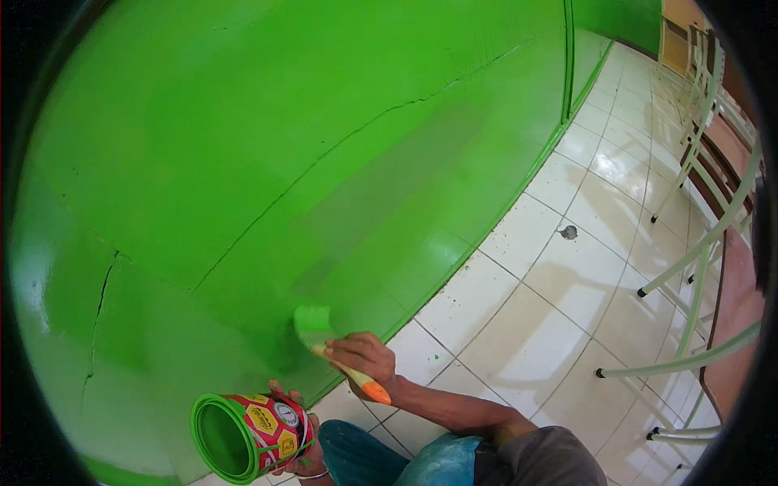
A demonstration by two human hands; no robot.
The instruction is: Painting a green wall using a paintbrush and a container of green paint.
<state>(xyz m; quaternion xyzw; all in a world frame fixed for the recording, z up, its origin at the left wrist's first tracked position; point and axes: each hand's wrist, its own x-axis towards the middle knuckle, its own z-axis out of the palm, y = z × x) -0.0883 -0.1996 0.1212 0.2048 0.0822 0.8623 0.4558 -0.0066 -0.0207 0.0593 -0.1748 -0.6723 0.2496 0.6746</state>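
In my right hand (362, 359) is a paintbrush (374, 390) with a pale handle, an orange end and bristles coated in green paint. Its bristles are at the lower part of the green wall (267, 162); whether they touch it is hard to tell. My left hand (306, 454) grips a paint can (267, 429) with a red and yellow label, tilted so its opening faces left. Green paint coats the inside and rim of the can. The left fingers are partly hidden behind it.
White floor tiles (519, 340) meet the wall along a green-edged border. Chairs with pale metal legs (689, 275) stand at the right. Long cracks (324, 154) run across the wall, and a greyish, thinly covered patch (389, 186) shows on it. My bent knee (356, 454) is beside the can.
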